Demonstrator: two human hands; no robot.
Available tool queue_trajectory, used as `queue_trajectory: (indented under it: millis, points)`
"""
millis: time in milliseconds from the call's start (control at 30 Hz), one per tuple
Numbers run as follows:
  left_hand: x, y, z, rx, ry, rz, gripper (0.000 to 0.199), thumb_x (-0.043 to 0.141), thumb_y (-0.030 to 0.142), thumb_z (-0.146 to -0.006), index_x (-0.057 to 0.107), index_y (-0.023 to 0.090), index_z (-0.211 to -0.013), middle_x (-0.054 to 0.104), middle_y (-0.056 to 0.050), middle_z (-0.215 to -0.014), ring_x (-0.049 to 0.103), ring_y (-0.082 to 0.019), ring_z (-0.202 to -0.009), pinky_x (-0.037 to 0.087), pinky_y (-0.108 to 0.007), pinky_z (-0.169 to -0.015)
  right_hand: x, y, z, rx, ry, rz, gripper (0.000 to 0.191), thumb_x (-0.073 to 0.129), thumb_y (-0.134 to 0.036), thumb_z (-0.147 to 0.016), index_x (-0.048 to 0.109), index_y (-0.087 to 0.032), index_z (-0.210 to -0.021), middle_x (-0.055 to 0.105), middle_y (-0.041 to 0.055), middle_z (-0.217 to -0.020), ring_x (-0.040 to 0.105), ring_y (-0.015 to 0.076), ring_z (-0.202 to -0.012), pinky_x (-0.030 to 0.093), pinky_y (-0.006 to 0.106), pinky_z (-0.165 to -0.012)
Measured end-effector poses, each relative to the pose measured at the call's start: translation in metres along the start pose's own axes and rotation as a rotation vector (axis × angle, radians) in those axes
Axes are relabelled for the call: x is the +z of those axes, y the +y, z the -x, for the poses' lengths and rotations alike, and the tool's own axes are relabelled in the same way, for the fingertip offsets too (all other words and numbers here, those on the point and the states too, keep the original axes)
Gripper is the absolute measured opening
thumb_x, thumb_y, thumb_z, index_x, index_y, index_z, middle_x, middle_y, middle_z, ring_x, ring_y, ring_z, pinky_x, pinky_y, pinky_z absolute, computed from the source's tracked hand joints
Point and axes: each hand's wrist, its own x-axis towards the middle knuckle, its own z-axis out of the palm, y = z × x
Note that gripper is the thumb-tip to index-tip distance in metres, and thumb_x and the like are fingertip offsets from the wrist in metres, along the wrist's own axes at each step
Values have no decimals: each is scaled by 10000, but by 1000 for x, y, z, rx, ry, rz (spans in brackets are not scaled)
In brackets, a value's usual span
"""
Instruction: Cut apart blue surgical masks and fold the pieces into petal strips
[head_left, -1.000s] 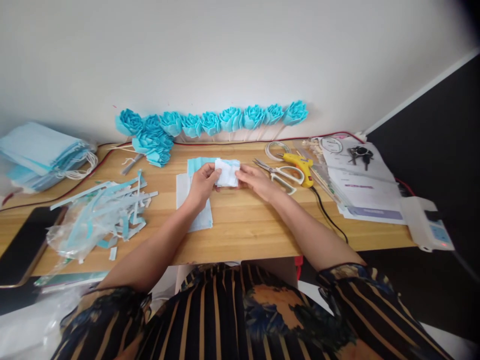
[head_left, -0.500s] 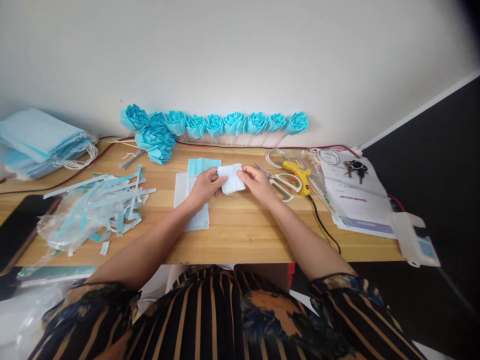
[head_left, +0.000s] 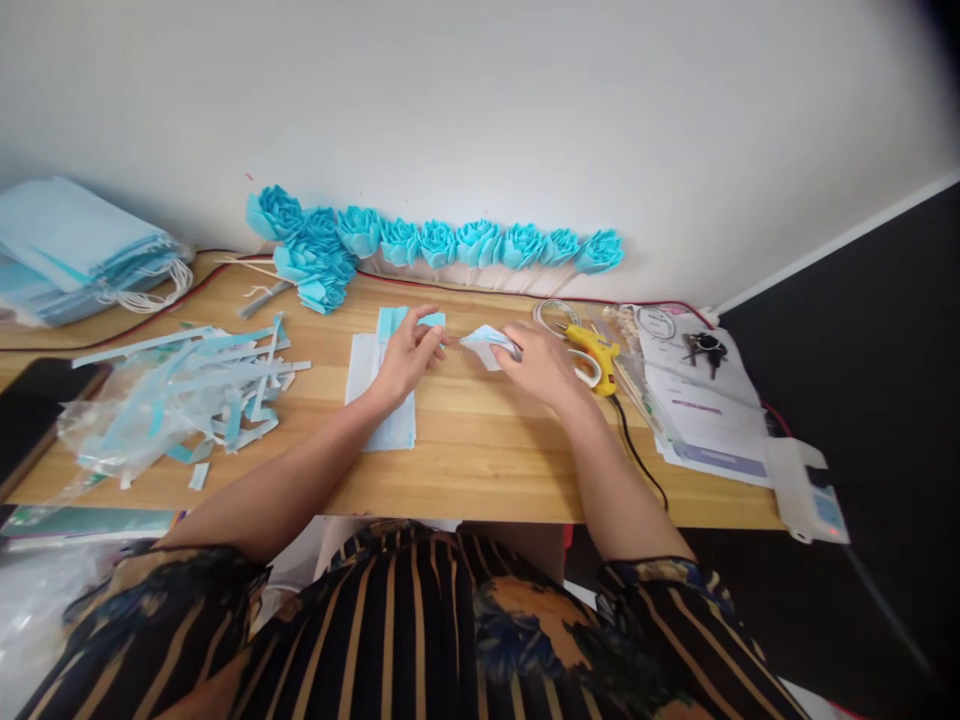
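Observation:
My right hand (head_left: 536, 358) grips a small folded piece of white and pale-blue mask fabric (head_left: 486, 345) between thumb and fingers. One corner of it sticks out toward my left hand (head_left: 411, 355), whose fingers are apart with nothing in them. Below the left hand lie flat sheets of mask fabric, a bright blue one (head_left: 388, 322) and a pale one (head_left: 395, 425). Just beyond the right hand, the white handle of the scissors (head_left: 589, 368) shows; the rest of them is hidden behind the hand.
Blue fabric flowers (head_left: 480, 243) line the wall. Cut strips (head_left: 225, 375) and a mask stack (head_left: 75, 240) are at left, near a phone (head_left: 41, 410). A yellow glue gun (head_left: 598, 352), papers (head_left: 701, 400), keys (head_left: 706, 350) and a white power strip (head_left: 806, 490) are at right.
My left hand has let go of the fabric and opened. The right hand has kept hold, turned over above it, and the piece is now tilted and partly covered. The view has shifted slightly.

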Motion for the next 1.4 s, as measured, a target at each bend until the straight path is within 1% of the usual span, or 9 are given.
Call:
queue_trajectory:
  millis: [100,233,300,467,567,733,900,1167,1400]
  points:
    - [-1,0,0,-10,17,3,425,602,363,-880,484,166,-1236,668,-21,-831,597,-101,-631,430,-198,-520,-11,-5,3,-118,-83,267,158,541,-215,-849,683,-171,-903,665,109,-921,569,246,-893,374,327,-721]
    - [0,2,0,-13,19,8,408,598,365,-889,488,171,-1231,667,-28,-832,590,-101,-637,426,-195,-521,-4,-5,2,-61,-145,220,150,540,-199,-841,683,-176,-880,682,103,-920,585,242,-883,362,320,-694]
    - [0,4,2,2,23,21,412,593,398,-894,498,172,-1226,670,-40,-847,599,-110,-670,440,-198,-538,2,-3,0,60,-75,4,163,552,-284,-858,671,-173,-845,679,82,-860,588,224,-824,375,312,-685]
    - [2,10,6,-8,-79,129,520,522,576,-896,549,152,-1196,667,-74,-898,628,-144,-750,498,-234,-596,22,-4,-4,325,0,-897,334,660,-456,-761,672,-188,-960,702,39,-899,615,193,-821,464,307,-745]
    - [5,10,8,-40,-195,108,531,592,601,-842,614,132,-1089,660,-64,-811,625,-153,-716,501,-244,-595,32,-11,-3,390,16,-1071,352,730,-452,-698,677,-194,-933,702,25,-883,617,184,-825,479,310,-774]
    - [8,7,8,-104,-182,66,475,795,471,-683,650,127,-978,655,-26,-720,555,-109,-607,455,-218,-539,40,-19,-1,363,14,-1094,350,751,-475,-693,685,-195,-892,688,10,-835,608,175,-787,482,306,-755]
    - [7,4,5,-111,-114,93,364,792,422,-673,635,131,-826,620,0,-661,524,-88,-579,432,-209,-531,41,-13,-2,343,47,-1081,334,738,-500,-718,681,-207,-866,674,-3,-817,595,165,-785,473,291,-750]
    - [7,3,4,-101,-118,66,286,752,376,-706,596,144,-768,589,16,-617,517,-84,-556,422,-210,-525,41,-8,-3,366,136,-1012,325,698,-500,-756,593,-199,-695,547,-35,-665,487,113,-644,405,245,-622]
    - [4,3,0,-80,-77,77,298,769,376,-687,590,149,-756,599,13,-628,515,-80,-554,411,-199,-505,37,-4,-3,317,-19,-1041,342,708,-442,-743,660,-219,-998,632,-15,-747,574,151,-716,473,278,-684]
